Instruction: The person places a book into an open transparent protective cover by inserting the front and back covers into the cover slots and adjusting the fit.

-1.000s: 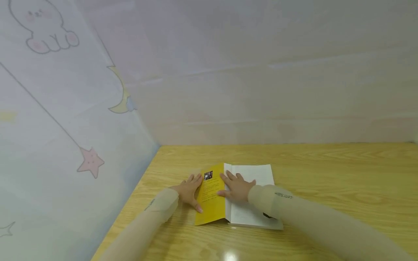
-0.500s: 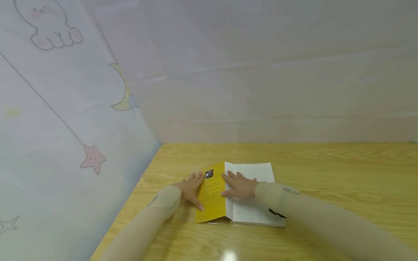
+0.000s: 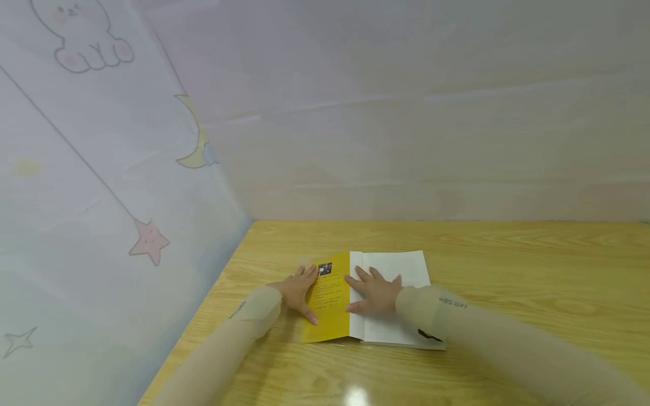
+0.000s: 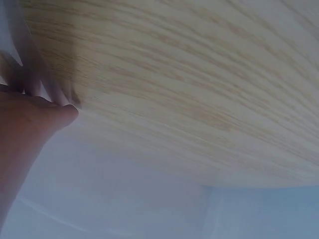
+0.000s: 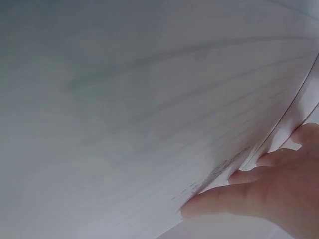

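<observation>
One book (image 3: pixel 378 328) lies unfolded on the wood-grain table (image 3: pixel 538 282), its yellow cover flap (image 3: pixel 335 324) to the left, a white strip (image 3: pixel 357 322) at the fold and a printed page (image 3: pixel 398 265) to the right. Pressing it down looks like the step in hand; that calls, I judge, for even weight along the crease, as the near edge lifts slightly there and paper could slide or wrinkle. The flap runs between the hands: the left hand (image 3: pixel 296 293) touches its outer edge, fingers splayed and grasping nothing; the right hand (image 3: pixel 376 293) rests over strip and page, likewise spread and gripping nothing, fingertips at the yellow border. Pale sleeves (image 3: pixel 508 344) cover both forearms. Behind stands a pastel wall (image 3: pixel 508 141), a pink star (image 3: pixel 149 242) drawn on its left part.
</observation>
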### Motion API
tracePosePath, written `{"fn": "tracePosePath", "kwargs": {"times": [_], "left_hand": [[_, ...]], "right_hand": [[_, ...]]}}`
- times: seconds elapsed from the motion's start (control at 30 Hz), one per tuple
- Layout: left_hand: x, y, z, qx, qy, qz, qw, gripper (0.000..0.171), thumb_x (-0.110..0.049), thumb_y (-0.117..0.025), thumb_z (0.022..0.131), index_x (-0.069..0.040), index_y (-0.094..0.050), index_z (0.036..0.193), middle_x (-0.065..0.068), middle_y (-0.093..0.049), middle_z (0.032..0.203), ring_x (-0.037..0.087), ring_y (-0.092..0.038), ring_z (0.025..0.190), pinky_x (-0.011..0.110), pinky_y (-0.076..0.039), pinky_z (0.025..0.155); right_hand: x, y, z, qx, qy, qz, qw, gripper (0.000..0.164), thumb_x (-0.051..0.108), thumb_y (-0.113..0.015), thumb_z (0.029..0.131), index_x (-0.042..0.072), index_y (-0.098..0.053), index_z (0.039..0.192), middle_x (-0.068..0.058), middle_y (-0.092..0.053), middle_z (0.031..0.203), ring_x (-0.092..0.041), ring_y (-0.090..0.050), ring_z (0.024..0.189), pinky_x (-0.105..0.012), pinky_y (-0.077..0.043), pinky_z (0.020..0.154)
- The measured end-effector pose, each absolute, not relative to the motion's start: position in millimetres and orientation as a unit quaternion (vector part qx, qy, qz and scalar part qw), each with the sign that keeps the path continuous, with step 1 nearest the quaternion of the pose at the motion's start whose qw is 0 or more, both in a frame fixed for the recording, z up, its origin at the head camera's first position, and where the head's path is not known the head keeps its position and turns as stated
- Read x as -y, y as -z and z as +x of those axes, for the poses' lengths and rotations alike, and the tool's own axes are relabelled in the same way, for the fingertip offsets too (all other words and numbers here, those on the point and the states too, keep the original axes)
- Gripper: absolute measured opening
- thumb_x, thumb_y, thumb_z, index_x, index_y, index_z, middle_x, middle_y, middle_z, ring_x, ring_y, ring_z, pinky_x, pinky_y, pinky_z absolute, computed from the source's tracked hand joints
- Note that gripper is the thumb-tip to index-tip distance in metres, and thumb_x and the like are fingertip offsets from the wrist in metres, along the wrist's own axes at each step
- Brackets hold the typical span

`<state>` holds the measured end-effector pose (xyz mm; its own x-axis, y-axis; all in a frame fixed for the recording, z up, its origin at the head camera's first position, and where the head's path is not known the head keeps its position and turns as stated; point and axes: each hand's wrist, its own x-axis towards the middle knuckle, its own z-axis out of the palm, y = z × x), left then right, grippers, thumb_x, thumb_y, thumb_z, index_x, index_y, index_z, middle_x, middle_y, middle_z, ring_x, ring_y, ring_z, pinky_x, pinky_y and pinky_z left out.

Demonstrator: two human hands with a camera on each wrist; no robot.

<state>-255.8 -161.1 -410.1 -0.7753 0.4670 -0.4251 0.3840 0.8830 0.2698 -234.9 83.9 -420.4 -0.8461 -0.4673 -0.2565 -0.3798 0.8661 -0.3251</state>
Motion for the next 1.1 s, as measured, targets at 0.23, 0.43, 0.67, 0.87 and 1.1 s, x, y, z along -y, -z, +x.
{"fn": "tracePosePath", "kwargs": {"times": [0.23, 0.43, 0.67, 0.87, 1.1], "left_hand": [[160.3, 410.1, -253.8, -0.938, -0.079, 0.226, 0.249, 0.125, -0.05, -0.081, 0.069, -0.003, -0.004, 0.155, 0.011, 0.007, 0.162, 0.036, 0.008, 0.146, 0.05, -0.009, 0.116], [157.9, 409.7, -254.1, -0.942, -0.077, 0.211, 0.25, 0.127, -0.052, -0.082, 0.068, -0.008, -0.003, 0.157, 0.007, 0.006, 0.162, 0.031, 0.009, 0.147, 0.049, -0.007, 0.117], [156.2, 416.0, -259.2, -0.941, -0.068, 0.217, 0.251, 0.126, -0.054, -0.081, 0.07, -0.011, -0.001, 0.157, 0.006, 0.008, 0.162, 0.03, 0.01, 0.147, 0.047, -0.007, 0.117], [158.1, 413.5, -256.7, -0.94, -0.086, 0.214, 0.253, 0.125, -0.051, -0.082, 0.07, -0.008, -0.002, 0.157, 0.008, 0.006, 0.163, 0.032, 0.009, 0.147, 0.048, -0.007, 0.117], [160.9, 408.8, -254.5, -0.938, -0.089, 0.219, 0.254, 0.124, -0.048, -0.082, 0.073, -0.006, -0.001, 0.156, 0.011, 0.007, 0.162, 0.034, 0.01, 0.146, 0.049, -0.007, 0.117]], "right_hand": [[-77.5, 428.0, -227.3, -0.964, 0.078, -0.214, 0.14, 0.083, 0.072, -0.049, 0.085, 0.03, -0.029, 0.154, -0.006, -0.012, 0.162, -0.041, -0.01, 0.145, -0.084, -0.011, 0.093], [-75.2, 418.0, -220.6, -0.964, 0.062, -0.218, 0.141, 0.082, 0.07, -0.05, 0.087, 0.026, -0.032, 0.153, -0.009, -0.013, 0.162, -0.043, -0.011, 0.145, -0.084, -0.015, 0.091], [-92.5, 424.6, -233.8, -0.95, 0.051, -0.258, 0.166, 0.083, 0.07, -0.052, 0.085, 0.028, -0.031, 0.154, -0.01, -0.012, 0.162, -0.042, -0.011, 0.145, -0.081, -0.02, 0.094], [-97.0, 422.9, -233.6, -0.944, 0.06, -0.273, 0.174, 0.083, 0.068, -0.055, 0.085, 0.028, -0.032, 0.153, -0.021, -0.013, 0.16, -0.05, -0.011, 0.142, -0.08, -0.02, 0.095], [-93.8, 417.6, -228.6, -0.945, 0.061, -0.276, 0.165, 0.079, 0.066, -0.055, 0.086, 0.028, -0.033, 0.153, -0.02, -0.014, 0.159, -0.05, -0.009, 0.142, -0.081, -0.016, 0.095]]}}
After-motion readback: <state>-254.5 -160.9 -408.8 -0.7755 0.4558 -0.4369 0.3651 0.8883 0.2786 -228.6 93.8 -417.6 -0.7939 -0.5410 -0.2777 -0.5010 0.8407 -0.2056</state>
